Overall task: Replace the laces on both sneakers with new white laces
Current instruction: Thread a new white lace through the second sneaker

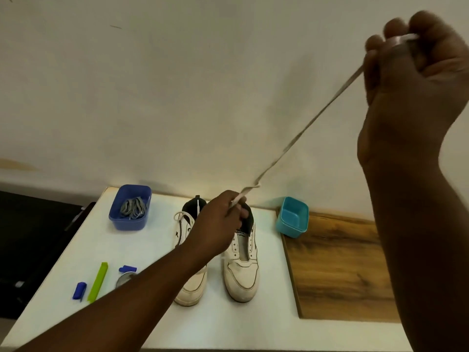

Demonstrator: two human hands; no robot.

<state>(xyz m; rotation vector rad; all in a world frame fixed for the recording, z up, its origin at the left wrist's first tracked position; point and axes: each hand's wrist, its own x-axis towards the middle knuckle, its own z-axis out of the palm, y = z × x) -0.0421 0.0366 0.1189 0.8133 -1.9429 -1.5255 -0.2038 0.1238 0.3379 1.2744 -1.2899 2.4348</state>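
Note:
Two white sneakers stand side by side on the white table (253, 331), toes toward me. The left sneaker (189, 288) has a white lace showing at its top. The right sneaker (242, 275) has bare eyelets. My left hand (218, 224) hovers over the shoes' collars and pinches one end of a white lace (304, 128). The lace runs taut up to my right hand (416, 72), which is raised high at the upper right and grips its other end.
A dark blue tub (121, 219) holding grey laces sits at the table's back left. A teal tub (291, 226) stands at the back right beside a wooden panel (337, 270). A green clip (97, 282), blue clips (79, 290) and a round lid lie front left.

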